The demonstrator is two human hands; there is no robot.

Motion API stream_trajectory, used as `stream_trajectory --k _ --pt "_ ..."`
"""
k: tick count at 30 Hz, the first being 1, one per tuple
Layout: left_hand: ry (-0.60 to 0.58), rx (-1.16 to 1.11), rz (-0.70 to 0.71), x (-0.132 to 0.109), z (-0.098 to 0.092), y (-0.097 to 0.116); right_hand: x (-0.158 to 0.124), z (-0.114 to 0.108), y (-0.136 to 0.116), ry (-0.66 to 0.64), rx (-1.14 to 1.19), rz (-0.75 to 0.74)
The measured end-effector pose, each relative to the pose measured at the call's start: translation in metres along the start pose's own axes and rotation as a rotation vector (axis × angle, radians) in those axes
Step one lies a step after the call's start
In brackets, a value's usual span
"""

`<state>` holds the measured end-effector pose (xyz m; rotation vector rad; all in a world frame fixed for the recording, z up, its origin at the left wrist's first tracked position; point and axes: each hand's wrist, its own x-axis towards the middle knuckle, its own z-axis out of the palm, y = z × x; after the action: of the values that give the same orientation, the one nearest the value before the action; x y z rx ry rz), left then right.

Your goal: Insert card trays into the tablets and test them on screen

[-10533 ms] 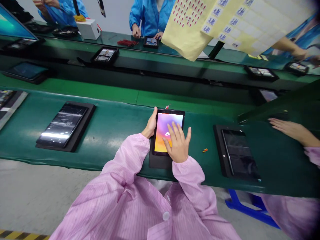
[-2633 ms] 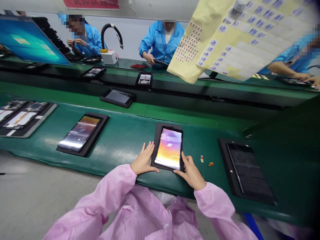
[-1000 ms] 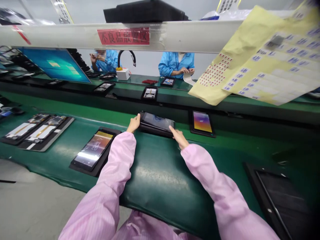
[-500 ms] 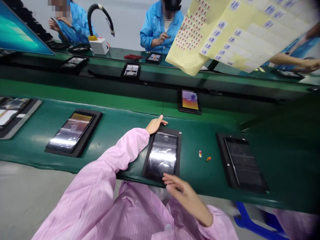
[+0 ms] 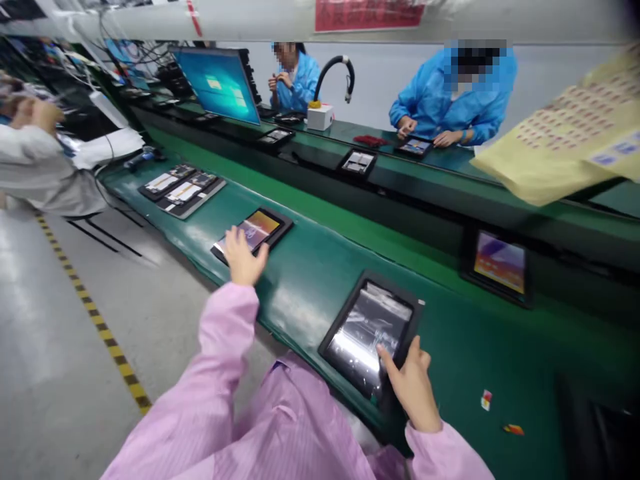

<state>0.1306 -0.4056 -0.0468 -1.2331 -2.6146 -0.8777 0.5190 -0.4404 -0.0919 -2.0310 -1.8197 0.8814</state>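
My left hand (image 5: 243,259), fingers spread, is over the near end of a tablet (image 5: 260,227) with a lit orange and purple screen; contact is unclear. That tablet lies on a black holder. Directly in front of me, another tablet (image 5: 367,320) with a dark, glossy screen rests on its own black holder (image 5: 417,313). My right hand (image 5: 413,383) grips the right side of this one, thumb over the screen and fingers along the holder's edge. The fingers' undersides are hidden.
Opened tablets (image 5: 183,190) lie farther left on the green bench. A lit tablet (image 5: 500,263) stands at the back right. Two small coloured pieces (image 5: 486,400) lie at the right front. Co-workers in blue (image 5: 460,93) sit across; yellow sheets (image 5: 565,133) hang at right.
The view has swung left. My left hand has moved from the middle tablet's top edge to the left tablet. My right hand has come onto the middle tablet's right side.
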Motion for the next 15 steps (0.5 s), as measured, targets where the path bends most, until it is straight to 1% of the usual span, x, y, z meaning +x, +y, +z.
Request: stream_trajectory --k 1,2,3,4,5,6,8,11,13,15 --pt "-0.076 0.061 -0.115 0.038 -0.008 -0.022 0.008 0.001 -0.013 -0.031 -0.017 -0.006" --pt "-0.268 0.092 -0.195 0.073 -0.014 -0.042 0.017 0.003 -0.026 -0.052 -0.032 -0.017" --pt "-0.379 0.080 -0.221 0.102 -0.017 -0.057 0.025 0.006 -0.040 -0.066 -0.045 -0.032" --pt "-0.481 0.066 -0.236 0.124 -0.018 -0.067 0.033 0.009 -0.055 -0.074 -0.055 -0.046" --pt "-0.575 0.048 -0.245 0.140 -0.017 -0.074 0.041 0.013 -0.069 -0.081 -0.063 -0.058" --pt "-0.641 0.030 -0.249 0.150 -0.015 -0.078 0.047 0.018 -0.081 -0.085 -0.067 -0.067" --pt "-0.753 -0.003 -0.268 0.154 -0.011 -0.079 0.057 0.028 -0.103 -0.088 -0.068 -0.083" --pt "-0.869 -0.103 -0.275 0.140 -0.011 -0.075 0.064 0.041 -0.127 -0.097 -0.056 -0.106" --pt "-0.932 -0.263 -0.273 0.128 -0.018 -0.074 0.065 0.048 -0.140 -0.108 -0.039 -0.126" --pt "-0.959 -0.472 -0.319 0.120 -0.034 -0.076 0.067 0.055 -0.155 -0.122 -0.013 -0.147"
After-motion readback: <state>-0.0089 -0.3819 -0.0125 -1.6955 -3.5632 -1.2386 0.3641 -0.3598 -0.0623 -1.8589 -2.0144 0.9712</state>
